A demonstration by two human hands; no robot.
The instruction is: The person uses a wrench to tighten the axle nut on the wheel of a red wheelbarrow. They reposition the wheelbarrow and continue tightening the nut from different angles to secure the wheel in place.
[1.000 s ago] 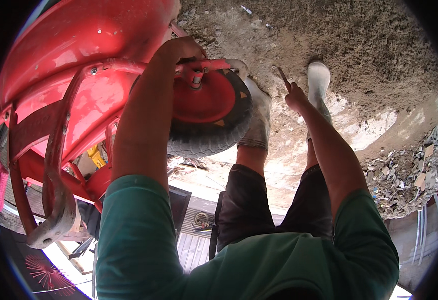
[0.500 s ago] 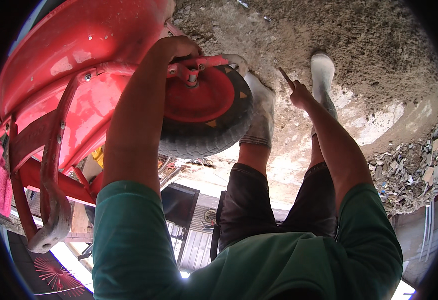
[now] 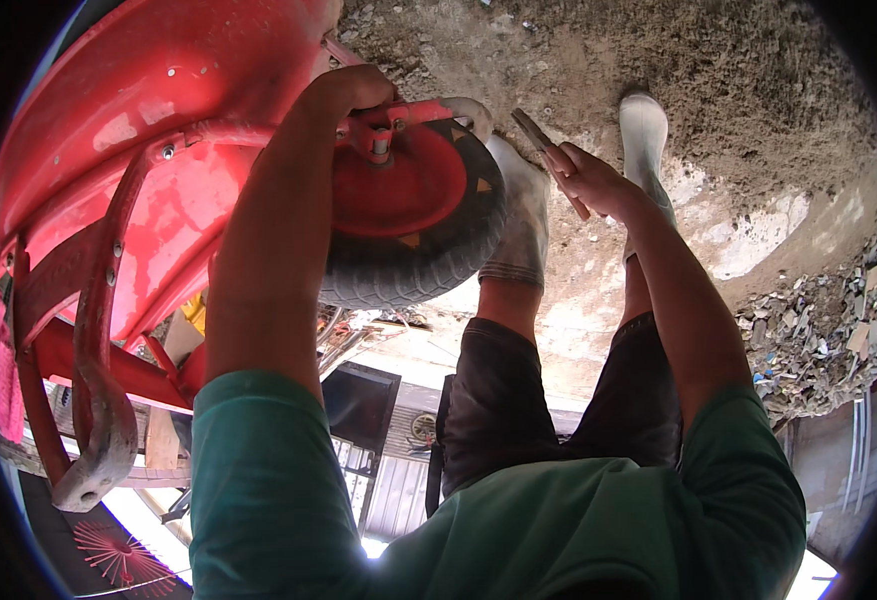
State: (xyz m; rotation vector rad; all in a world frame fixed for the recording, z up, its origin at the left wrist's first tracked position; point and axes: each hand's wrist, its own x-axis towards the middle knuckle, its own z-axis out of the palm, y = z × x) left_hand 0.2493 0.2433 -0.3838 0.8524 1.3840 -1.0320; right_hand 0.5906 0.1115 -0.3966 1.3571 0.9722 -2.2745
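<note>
A red wheelbarrow [image 3: 173, 110] is tipped over at my left, its black tyre [image 3: 408, 268] and red wheel hub [image 3: 408, 190] facing up toward me. My left hand [image 3: 358, 88] is closed round the red frame beside the wheel, its fingertips partly hidden behind the metal. Just under it, a bracket with a bolt [image 3: 380, 145] joins the frame to the hub. In my right hand [image 3: 590, 180] is a pair of pliers [image 3: 530, 130] with reddish handles. The jaws point up and left, apart from the wheel and near the curved frame end [image 3: 470, 112].
Rough dirt [image 3: 728, 90] covers the ground ahead, with a heap of rubble [image 3: 818, 340] at the right. My white boots [image 3: 643, 135] stand close to the wheel. The wheelbarrow's leg [image 3: 98, 400] juts out at lower left, near a pink cloth [image 3: 3, 370].
My right hand has moved left toward the wheel and turned, so more of the pliers shows. My left hand stays on the frame, and the wheelbarrow has barely shifted in view.
</note>
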